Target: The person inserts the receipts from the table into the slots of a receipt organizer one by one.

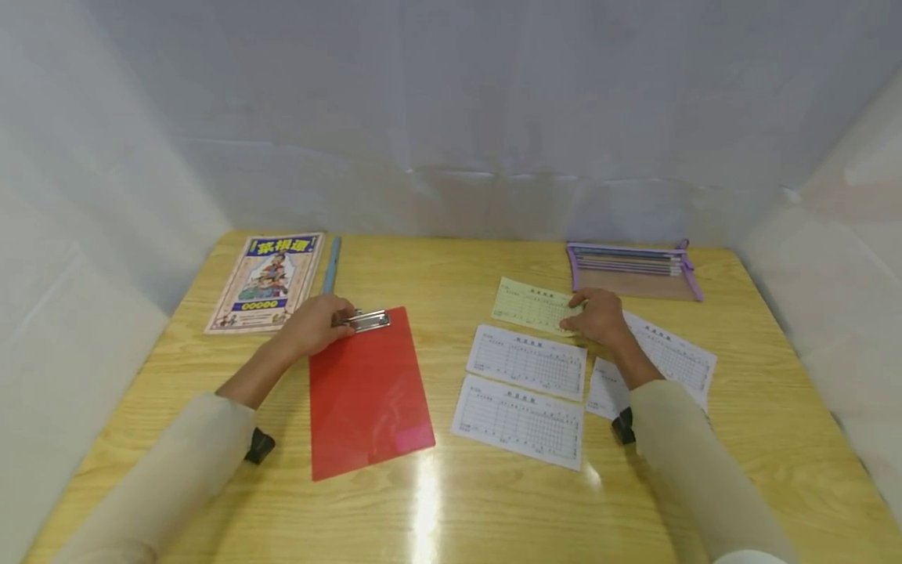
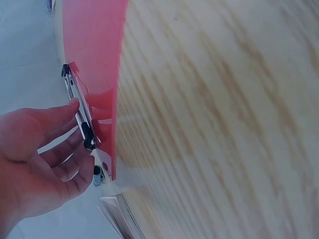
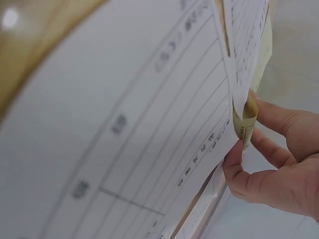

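Note:
A red clipboard (image 1: pixel 369 399) lies on the table, left of centre, with its metal clip (image 2: pixel 82 109) at the far end. My left hand (image 1: pixel 319 323) grips this clip, thumb on top; some fingertips are hidden behind it. On the right, a pale yellow printed form (image 1: pixel 527 304) is pinched at its right end by my right hand (image 1: pixel 596 315). In the right wrist view that end of the yellow form (image 3: pixel 245 124) curls up between thumb and fingers. Two white printed forms (image 1: pixel 525 362) lie nearer to me, below the yellow one. More white forms (image 1: pixel 676 352) lie partly under my right forearm.
At the far left lies a book (image 1: pixel 262 286) with a colourful cover, and a blue pen-like stick (image 1: pixel 332 265) lies beside it. A purple-edged transparent pouch (image 1: pixel 630 283) holding several pencils is at the back right. White sheeting (image 1: pixel 451 117) encloses the wooden table (image 1: pixel 493 509).

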Demonstrator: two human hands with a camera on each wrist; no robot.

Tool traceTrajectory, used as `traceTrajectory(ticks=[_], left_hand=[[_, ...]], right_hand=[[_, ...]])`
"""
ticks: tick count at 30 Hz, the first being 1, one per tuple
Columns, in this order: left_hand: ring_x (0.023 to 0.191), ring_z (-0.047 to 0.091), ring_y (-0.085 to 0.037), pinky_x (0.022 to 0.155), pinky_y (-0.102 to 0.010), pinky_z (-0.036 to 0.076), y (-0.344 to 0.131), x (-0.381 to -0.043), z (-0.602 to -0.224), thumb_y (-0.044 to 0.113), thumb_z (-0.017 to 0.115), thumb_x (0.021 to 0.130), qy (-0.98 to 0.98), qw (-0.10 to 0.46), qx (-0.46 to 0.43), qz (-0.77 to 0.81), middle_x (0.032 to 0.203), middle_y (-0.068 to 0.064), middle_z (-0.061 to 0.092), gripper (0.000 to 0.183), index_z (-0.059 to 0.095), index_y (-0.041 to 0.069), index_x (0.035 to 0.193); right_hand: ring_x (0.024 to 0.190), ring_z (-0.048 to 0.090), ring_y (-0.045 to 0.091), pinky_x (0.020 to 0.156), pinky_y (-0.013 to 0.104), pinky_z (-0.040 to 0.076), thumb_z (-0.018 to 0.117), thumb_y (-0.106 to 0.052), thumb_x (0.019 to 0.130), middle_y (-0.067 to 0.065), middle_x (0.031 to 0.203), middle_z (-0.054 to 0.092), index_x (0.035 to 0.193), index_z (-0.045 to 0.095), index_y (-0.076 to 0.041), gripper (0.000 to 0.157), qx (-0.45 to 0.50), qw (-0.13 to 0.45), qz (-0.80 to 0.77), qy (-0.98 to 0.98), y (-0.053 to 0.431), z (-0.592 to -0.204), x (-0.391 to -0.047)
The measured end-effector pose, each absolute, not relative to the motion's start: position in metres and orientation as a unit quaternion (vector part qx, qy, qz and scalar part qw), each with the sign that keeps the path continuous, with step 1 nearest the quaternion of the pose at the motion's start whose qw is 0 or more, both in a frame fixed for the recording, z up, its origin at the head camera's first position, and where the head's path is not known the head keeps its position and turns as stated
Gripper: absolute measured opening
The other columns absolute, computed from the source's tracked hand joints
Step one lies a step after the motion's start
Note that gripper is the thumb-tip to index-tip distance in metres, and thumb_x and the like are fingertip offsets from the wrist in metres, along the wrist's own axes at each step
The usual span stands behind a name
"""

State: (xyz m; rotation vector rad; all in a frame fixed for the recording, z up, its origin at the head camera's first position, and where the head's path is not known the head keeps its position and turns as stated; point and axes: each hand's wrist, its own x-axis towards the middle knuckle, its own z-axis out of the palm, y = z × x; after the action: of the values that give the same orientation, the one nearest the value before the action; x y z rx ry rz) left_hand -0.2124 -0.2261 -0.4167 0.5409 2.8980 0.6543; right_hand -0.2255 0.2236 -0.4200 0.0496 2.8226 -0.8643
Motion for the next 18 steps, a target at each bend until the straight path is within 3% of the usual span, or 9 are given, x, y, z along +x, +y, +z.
traceTrajectory(ticks=[11, 18], left_hand=[[0.082, 0.061, -0.027, 0.074, -0.043, 0.050, -0.2244, -0.2125, -0.4173, 0.011, 0.070, 0.083, 0.960, 0.060, 0.174, 0.212, 0.090, -0.016, 0.066, 0.023, 0.066, -0.002, 0.101], [0.082, 0.060, -0.026, 0.074, -0.043, 0.050, -0.2255, -0.2141, -0.4169, 0.012, 0.071, 0.083, 0.963, 0.059, 0.173, 0.199, 0.090, -0.015, 0.066, 0.023, 0.067, -0.001, 0.102]], right_hand=[[0.106, 0.054, 0.038, 0.091, 0.048, 0.045, 0.072, -0.010, 0.078, 0.028, 0.120, 0.058, 0.108, 0.062, 0.004, 0.035, 0.025, 0.081, -0.298, 0.951, 0.2174, -0.4155, -0.2221], [0.105, 0.052, 0.036, 0.091, 0.047, 0.046, 0.072, -0.012, 0.079, 0.028, 0.133, 0.051, 0.108, 0.062, 0.004, 0.034, 0.022, 0.094, -0.301, 0.949, 0.2176, -0.4165, -0.2221]])
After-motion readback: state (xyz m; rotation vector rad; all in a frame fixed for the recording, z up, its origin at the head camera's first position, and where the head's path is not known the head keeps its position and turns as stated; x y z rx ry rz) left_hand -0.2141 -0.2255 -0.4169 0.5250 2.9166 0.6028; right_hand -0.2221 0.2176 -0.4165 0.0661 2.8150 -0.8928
